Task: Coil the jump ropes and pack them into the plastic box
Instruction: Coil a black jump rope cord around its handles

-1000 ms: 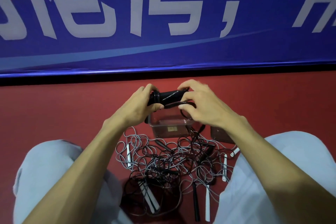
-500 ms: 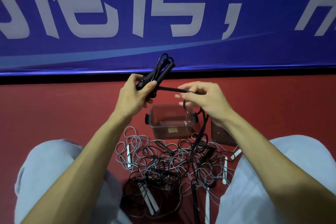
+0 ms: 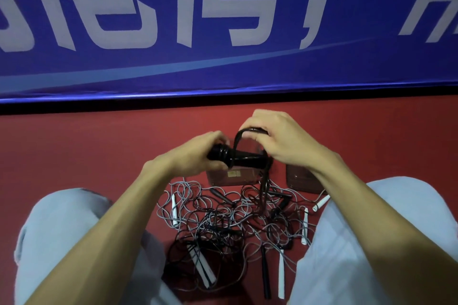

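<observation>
Lowered from an upward tilt, the black handles are gripped level by the left hand; a cord loop is pinched at their 12 o'clock by the right hand. Wrapping is judged ongoing; the plastic box lies at 6 o'clock.

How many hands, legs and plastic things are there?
Hands: 2, left hand, right hand, both holding a black rope.
Legs: 2, left leg, right leg.
Plastic things: 2, box, piece beside it.
Total: 6
</observation>
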The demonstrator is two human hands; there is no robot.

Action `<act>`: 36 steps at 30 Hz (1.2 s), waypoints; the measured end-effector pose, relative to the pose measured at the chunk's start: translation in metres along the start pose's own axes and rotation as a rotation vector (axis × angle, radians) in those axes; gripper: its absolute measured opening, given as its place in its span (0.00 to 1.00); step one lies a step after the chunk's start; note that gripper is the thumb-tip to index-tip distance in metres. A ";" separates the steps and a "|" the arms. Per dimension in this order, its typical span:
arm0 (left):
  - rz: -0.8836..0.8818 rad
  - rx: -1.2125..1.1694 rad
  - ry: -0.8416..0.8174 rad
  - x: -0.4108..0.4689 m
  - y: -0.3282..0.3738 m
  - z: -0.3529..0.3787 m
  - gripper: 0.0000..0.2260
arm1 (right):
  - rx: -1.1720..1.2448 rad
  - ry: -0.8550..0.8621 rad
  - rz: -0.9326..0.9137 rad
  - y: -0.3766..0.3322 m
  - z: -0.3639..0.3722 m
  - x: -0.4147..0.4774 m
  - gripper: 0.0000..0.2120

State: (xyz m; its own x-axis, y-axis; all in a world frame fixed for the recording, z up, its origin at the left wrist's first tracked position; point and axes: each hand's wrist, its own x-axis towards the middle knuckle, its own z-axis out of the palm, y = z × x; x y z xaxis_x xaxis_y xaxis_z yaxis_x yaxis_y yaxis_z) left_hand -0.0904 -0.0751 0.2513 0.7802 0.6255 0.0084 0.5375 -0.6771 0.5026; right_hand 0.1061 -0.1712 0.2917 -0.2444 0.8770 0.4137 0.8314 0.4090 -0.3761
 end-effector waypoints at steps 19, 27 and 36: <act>0.062 0.201 0.144 -0.009 0.029 0.013 0.23 | 0.325 0.121 0.347 0.021 0.005 0.009 0.04; 0.049 0.051 0.189 -0.010 0.014 -0.005 0.14 | 0.485 0.125 0.434 0.031 -0.009 0.002 0.07; 0.037 -1.025 0.291 -0.016 0.033 -0.022 0.13 | 0.946 0.210 0.596 0.030 -0.003 0.007 0.05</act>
State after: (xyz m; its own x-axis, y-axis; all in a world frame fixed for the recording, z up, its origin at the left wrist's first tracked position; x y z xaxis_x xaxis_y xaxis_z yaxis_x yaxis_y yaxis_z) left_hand -0.0929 -0.0988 0.2870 0.6110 0.7718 0.1764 -0.1164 -0.1328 0.9843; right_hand 0.1307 -0.1539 0.2860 0.2267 0.9723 0.0565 0.0546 0.0452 -0.9975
